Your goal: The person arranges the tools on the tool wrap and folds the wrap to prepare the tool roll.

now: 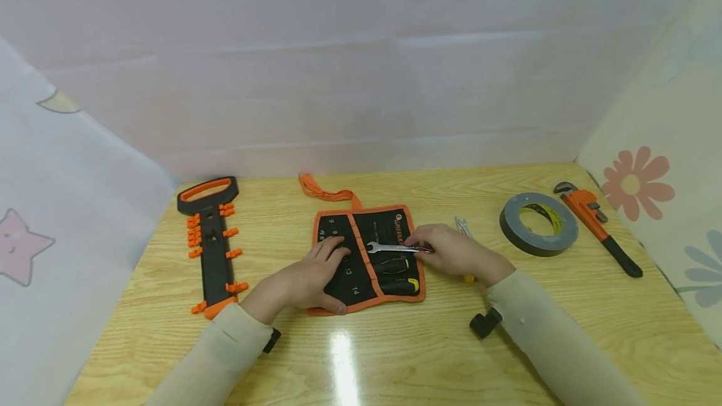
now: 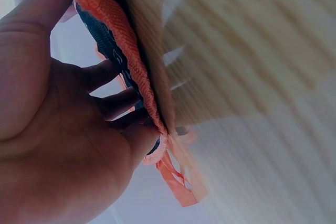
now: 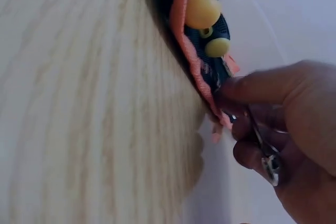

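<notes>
Right hand [image 1: 459,254] pinches a small spanner [image 1: 395,247] by its right end, the open head lying across the middle of the orange-edged tool roll [image 1: 369,260] at table centre. Left hand [image 1: 307,281] lies flat, fingers straight, on the roll's left half near the numbered pockets. Best to press the cloth flat with the left hand, line the spanner head up with a free pocket mouth, and slide it in low so the roll does not bunch; tape [image 1: 538,223] and pipe wrench [image 1: 598,225] lie well right.
</notes>
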A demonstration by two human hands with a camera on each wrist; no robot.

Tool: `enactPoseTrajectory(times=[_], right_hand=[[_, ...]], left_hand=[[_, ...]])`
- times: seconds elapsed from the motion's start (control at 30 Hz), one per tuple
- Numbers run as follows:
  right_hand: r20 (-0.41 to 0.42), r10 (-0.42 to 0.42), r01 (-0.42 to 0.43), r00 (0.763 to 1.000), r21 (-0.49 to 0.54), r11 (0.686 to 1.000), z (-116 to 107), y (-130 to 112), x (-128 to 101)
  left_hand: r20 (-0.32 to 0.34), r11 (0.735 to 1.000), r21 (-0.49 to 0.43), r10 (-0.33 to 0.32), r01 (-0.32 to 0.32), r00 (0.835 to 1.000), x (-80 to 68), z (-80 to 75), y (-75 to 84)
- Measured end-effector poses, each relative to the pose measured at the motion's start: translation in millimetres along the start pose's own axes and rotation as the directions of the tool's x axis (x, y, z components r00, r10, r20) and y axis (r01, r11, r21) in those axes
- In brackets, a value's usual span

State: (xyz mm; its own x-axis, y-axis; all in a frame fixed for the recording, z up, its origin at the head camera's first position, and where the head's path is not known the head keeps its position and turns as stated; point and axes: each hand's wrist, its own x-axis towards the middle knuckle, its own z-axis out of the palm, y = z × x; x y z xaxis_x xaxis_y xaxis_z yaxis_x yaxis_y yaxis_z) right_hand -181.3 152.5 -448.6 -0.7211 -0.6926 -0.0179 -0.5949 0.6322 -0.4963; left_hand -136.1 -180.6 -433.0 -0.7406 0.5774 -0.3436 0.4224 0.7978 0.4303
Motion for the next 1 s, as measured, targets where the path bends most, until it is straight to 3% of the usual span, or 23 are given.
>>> enactPoseTrajectory(times=[0.1, 0.33, 0.47, 0.7, 1.0], right_hand=[[0.006, -0.014, 0.014, 1.0, -0.01, 1.0, -0.5, 0.4, -0.5], [-0.068, -0.048, 0.04, 0.997, -0.112, 0.993, 2.7, -0.2, -7.4], [-0.097, -0.05, 0.038, 0.994, -0.121, 0.992, 3.5, 0.3, -10.2], [-0.124, -0.07, 0.068, 0.99, -0.022, 0.997, 5.3, 3.1, -9.3], [-0.089, 0.058, -0.053, 0.994, 0.049, 0.997, 7.0, -0.9, -4.1]], left_hand=[[-0.002, 1.0, -0.001, 0.001, -0.001, 1.0, 0.2, 0.4, -0.1], [0.002, 1.0, -0.004, -0.001, 0.001, 1.0, 0.5, 0.1, 0.4], [0.001, 1.0, -0.003, -0.006, 0.006, 1.0, 0.5, 0.0, 0.7], [0.003, 1.0, -0.002, -0.009, 0.009, 1.0, 1.0, 0.2, 1.6], [0.005, 1.0, -0.01, -0.007, 0.007, 1.0, 0.6, -0.7, 3.2]])
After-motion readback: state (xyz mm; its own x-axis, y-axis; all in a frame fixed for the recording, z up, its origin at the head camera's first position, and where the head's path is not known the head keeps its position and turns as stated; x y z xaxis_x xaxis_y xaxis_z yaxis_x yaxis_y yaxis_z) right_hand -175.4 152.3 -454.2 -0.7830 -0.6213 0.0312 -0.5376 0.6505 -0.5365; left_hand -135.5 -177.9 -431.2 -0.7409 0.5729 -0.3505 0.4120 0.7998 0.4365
